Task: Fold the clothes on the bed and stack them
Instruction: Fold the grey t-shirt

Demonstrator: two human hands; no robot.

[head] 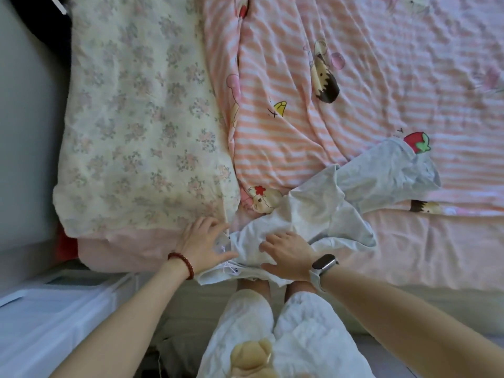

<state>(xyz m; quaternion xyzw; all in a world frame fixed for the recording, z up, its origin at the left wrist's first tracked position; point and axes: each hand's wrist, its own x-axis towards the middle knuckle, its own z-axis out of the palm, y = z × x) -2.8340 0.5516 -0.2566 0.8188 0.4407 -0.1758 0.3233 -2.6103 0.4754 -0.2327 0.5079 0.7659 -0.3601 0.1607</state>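
Note:
A crumpled white garment (338,203) lies at the near edge of the bed, one part reaching back right toward a strawberry print. My left hand (204,241), with a red bead bracelet on its wrist, rests with spread fingers on the garment's left end, where a label and loose threads show. My right hand (289,255), with a smartwatch on its wrist, presses flat on the cloth just to the right of the left hand. Neither hand curls round the fabric.
A floral cream pillow (141,126) lies on the left of the bed, close to my left hand. A pink striped cartoon sheet (381,85) covers the bed. A white storage box (49,315) stands on the floor at the lower left.

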